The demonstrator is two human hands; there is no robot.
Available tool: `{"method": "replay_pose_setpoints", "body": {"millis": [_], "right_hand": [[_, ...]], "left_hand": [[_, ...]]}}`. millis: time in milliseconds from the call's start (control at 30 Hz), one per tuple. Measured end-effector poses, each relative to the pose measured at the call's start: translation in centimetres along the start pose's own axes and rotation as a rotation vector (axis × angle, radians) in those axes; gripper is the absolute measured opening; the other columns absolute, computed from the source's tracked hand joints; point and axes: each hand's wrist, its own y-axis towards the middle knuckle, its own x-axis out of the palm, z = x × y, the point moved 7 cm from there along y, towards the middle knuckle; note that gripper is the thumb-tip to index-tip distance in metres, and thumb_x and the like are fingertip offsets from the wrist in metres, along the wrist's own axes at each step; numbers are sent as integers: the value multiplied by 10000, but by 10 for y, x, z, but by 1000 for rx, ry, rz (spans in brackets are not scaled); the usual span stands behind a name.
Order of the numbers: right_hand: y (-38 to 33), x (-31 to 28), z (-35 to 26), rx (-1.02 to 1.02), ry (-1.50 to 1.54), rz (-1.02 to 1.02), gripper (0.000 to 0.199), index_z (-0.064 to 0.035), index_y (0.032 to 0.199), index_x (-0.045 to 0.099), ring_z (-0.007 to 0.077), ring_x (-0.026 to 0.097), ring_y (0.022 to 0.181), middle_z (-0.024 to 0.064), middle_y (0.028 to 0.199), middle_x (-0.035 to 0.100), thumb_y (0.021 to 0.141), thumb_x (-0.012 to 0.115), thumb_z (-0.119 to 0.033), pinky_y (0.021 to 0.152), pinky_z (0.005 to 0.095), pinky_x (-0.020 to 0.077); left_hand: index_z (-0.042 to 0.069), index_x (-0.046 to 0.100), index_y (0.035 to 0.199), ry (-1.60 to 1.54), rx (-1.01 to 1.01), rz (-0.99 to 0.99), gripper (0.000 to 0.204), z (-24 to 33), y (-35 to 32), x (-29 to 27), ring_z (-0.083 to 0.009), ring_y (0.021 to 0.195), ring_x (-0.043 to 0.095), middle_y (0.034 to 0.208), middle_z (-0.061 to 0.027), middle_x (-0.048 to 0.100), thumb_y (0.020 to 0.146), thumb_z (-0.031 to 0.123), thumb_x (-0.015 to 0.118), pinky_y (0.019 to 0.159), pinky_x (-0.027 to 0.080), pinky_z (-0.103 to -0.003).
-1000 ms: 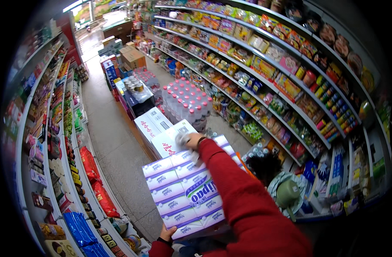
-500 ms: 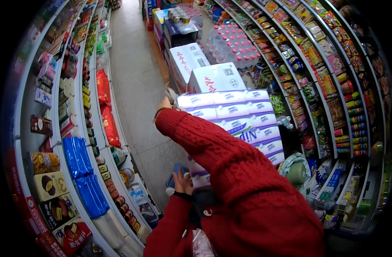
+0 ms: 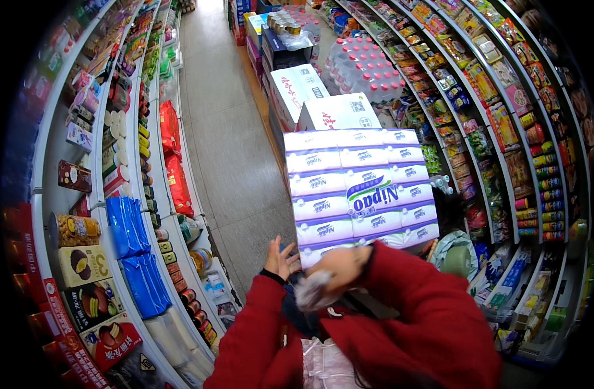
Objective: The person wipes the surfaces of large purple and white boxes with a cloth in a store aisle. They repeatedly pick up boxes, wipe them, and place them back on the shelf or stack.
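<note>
A large plastic-wrapped bale of tissue packs [image 3: 391,194], white with purple bands, lies in front of me. My left hand [image 3: 281,259] is beside its near left corner, fingers spread, holding nothing. Whether those fingers touch the wrap I cannot tell. Bent around a crumpled greyish-white cloth [image 3: 314,292], my right hand [image 3: 341,267] is over the bale's near edge, close to my body. The cloth is smeared by motion.
White cartons [image 3: 339,111] and a shrink-wrapped block of red-capped bottles [image 3: 365,68] stand beyond the bale. Shelves of packaged snacks [image 3: 495,123] curve along the right. Left shelves hold blue packs [image 3: 144,285] and boxes. A grey tiled aisle [image 3: 229,139] runs ahead.
My right hand has swept from the bale's far left corner back toward my body with the cloth. Its sleeve no longer covers the bale's top. My left hand stays near the same corner.
</note>
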Motion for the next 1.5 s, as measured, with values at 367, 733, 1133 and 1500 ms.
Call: {"method": "replay_pose_setpoints", "body": {"millis": [367,733,1133,1500], "right_hand": [[-325,43,303,-1,1353,1749,464,-56,1211,496,247,551,1032,82,1161,561,853,532,-349,861,374,455],[-292,87,309,-643,1608,1609,506,-24,1189,518,301,564,994,129,1154,563,866,422,-402,815,389,490],[-119,-123,-15,-1058,672,1395,477,-60,1296,394,274,517,1072,106,1239,497,830,469,-128,920,403,430],[-80,-159,-564,-2033,821,257,496,-11,1301,329,305,535,1080,183,1246,470,842,497,-94,830,353,521]], "left_hand": [[113,152,1426,358,441,-187,927,20,43,43,-232,1160,438,1297,-118,425,704,133,733,947,385,-380],[55,159,1420,434,631,-250,936,84,-53,125,-190,1176,410,1332,-110,382,700,158,747,994,320,-316],[-26,195,1382,754,1537,100,890,199,-509,211,-239,1173,386,1277,-149,398,699,280,677,986,301,-357],[28,400,1267,593,2200,459,450,198,-860,272,-198,971,552,1122,-98,528,876,236,483,804,466,-324]]}}
